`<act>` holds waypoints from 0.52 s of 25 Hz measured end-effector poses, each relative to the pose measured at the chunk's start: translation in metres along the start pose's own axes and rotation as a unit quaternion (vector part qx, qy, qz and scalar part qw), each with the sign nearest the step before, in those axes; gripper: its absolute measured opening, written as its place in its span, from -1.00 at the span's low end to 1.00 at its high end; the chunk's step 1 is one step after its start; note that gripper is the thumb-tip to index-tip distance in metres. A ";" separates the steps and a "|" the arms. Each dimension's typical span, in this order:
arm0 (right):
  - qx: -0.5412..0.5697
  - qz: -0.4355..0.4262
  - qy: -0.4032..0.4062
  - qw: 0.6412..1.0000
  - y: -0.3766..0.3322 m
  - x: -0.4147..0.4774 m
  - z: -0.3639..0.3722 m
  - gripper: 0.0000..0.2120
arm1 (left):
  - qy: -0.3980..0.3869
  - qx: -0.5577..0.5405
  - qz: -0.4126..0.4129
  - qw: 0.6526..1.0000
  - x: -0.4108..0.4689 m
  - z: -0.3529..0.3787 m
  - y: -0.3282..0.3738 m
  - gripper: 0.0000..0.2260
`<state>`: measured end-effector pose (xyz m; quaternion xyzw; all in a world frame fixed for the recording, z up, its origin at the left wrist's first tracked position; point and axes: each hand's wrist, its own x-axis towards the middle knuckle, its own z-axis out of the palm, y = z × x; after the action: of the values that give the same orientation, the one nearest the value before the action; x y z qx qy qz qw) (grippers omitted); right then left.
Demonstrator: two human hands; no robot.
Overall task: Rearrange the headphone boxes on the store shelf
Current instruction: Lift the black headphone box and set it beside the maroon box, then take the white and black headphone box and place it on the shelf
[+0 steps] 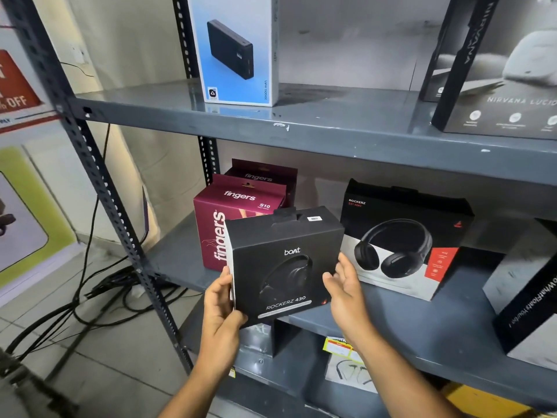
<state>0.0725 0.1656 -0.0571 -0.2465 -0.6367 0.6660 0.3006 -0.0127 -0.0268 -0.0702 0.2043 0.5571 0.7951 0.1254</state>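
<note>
I hold a black Rockerz 430 headphone box (281, 263) in front of the middle shelf (422, 333), tilted slightly, its bottom over the shelf's front edge. My left hand (221, 303) grips its lower left corner. My right hand (343, 285) is against its right side with fingers spread, touching the edge. Behind it to the left stand two maroon Fingers boxes (217, 224), one behind the other. On the right stands a black, white and red Rockerz headphone box (401, 239).
A black box (524, 297) lies at the right end of the middle shelf. The top shelf (331, 128) carries a blue power bank box (238, 49) and a grey Nirvana box (497, 73). Cables (99, 297) lie on the floor left of the slotted upright (120, 224). More packages sit below.
</note>
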 end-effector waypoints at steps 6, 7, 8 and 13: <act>-0.019 -0.024 0.003 1.000 0.011 -0.010 -0.015 -0.44 | 0.073 0.097 -0.027 0.992 -0.019 -0.007 -0.025 -0.32; -0.025 -0.025 0.012 0.999 0.011 -0.015 -0.023 -0.45 | 0.104 0.116 -0.041 0.987 -0.028 -0.006 -0.029 -0.33; -0.029 -0.031 0.026 0.999 0.012 -0.020 -0.033 -0.46 | 0.130 0.132 -0.061 0.981 -0.039 -0.003 -0.034 -0.36; -0.053 -0.018 0.144 0.988 0.021 -0.059 -0.110 -0.51 | 0.118 0.147 -0.141 0.972 -0.095 0.039 -0.072 -0.56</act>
<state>0.1905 0.2001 -0.0889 -0.3443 -0.6257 0.5831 0.3874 0.0876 -0.0098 -0.1441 0.0451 0.7016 0.6976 0.1381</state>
